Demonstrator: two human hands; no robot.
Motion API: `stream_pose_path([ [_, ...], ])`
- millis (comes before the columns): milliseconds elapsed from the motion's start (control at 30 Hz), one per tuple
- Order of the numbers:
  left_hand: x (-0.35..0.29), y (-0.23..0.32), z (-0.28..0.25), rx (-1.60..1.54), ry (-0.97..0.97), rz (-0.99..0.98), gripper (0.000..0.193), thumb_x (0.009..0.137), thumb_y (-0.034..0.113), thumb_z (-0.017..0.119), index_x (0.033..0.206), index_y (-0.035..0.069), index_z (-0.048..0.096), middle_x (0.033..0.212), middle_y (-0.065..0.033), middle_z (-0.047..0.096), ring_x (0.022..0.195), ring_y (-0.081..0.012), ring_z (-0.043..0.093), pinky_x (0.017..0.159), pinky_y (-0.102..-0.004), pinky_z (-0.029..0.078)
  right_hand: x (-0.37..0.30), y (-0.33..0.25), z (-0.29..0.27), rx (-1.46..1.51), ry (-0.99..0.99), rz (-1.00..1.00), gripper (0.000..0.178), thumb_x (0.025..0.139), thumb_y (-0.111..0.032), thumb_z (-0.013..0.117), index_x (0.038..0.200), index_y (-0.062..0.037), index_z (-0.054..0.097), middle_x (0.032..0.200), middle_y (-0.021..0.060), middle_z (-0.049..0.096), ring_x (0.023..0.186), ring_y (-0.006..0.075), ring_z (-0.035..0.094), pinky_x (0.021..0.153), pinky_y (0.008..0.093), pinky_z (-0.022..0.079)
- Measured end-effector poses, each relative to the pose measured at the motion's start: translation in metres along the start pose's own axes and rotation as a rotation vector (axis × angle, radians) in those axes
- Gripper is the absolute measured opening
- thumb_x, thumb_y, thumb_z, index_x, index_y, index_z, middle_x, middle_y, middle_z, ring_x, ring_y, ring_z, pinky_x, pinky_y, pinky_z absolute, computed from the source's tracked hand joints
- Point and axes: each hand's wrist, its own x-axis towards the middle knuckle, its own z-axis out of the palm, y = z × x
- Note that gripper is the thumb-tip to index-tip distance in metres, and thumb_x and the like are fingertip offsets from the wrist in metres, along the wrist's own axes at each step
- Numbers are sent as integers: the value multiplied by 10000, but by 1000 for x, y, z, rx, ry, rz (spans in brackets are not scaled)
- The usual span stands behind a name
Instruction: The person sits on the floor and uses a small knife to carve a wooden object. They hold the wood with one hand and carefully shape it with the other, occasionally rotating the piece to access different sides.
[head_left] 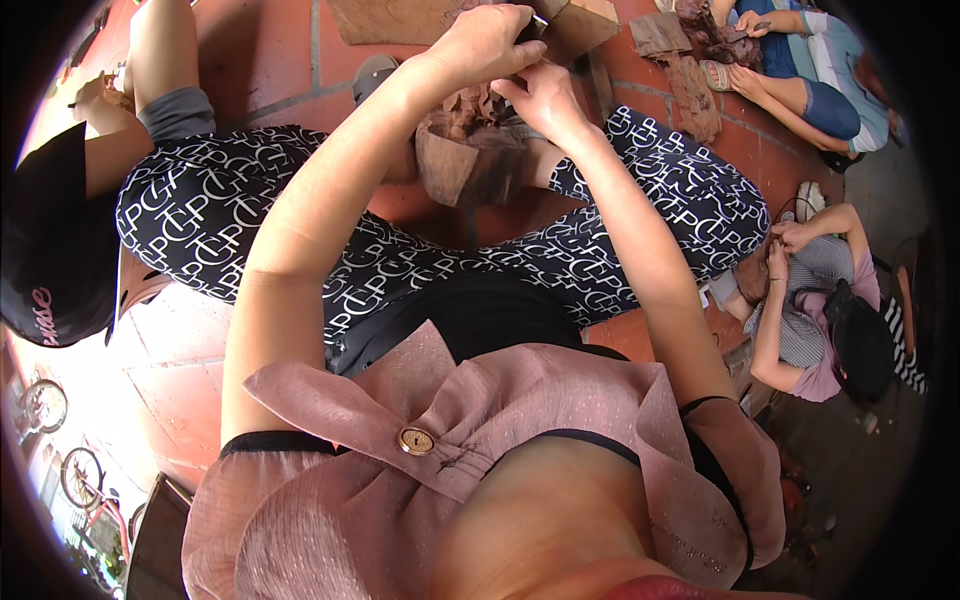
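Between my legs stands a reddish-brown carved piece of wood (472,165), its upper part cut into rough, uneven shapes and its lower part a plain block. Over its far end, my left hand (487,42) is closed, with a small bright metallic bit showing beside its fingers. My right hand (548,100) is closed just below and right of the left one, the two nearly touching. What the fingers hold is mostly hidden, and I cannot tell what kind of thing it is.
Wooden blocks (585,25) lie on the red tiled floor (275,50) beyond my hands. More carved wood (695,100) is at the far right by a seated person (835,70). Another person (820,310) sits at right, and one in a black cap (60,240) is close at left.
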Motion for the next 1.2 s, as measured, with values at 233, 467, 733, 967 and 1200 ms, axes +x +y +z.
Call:
stream_pose_path([
  [233,0,-7,5,76,121,-53,237,743,219,614,792,-8,566,768,-229,587,746,-387,586,668,-433,476,7,-4,-3,67,3,-2,212,719,-144,693,841,12,618,780,158,616,746,302,608,674,371,478],
  [467,-5,-7,10,89,187,-56,260,757,231,612,783,-22,555,773,-234,587,755,-398,586,668,-447,472,6,-4,-7,156,-37,-26,213,722,-132,694,872,1,623,837,142,620,802,288,608,709,356,479],
  [733,-5,2,9,54,120,-118,260,763,223,606,782,-30,551,755,-249,587,750,-404,589,666,-454,472,5,4,-2,225,-88,65,231,733,-146,695,898,0,624,801,135,624,767,256,615,686,331,482],
  [967,-8,-6,18,178,62,-87,343,773,316,604,847,-18,581,833,-218,617,801,-356,607,739,-434,478,1,2,0,221,-90,152,249,733,-148,698,919,-1,622,834,152,648,759,251,628,686,338,486],
  [1200,0,-8,23,180,97,-71,312,772,286,602,830,-20,575,775,-218,613,777,-371,605,717,-437,481,2,7,1,320,-29,152,242,745,-128,700,921,16,615,780,140,648,663,188,628,606,315,490],
])
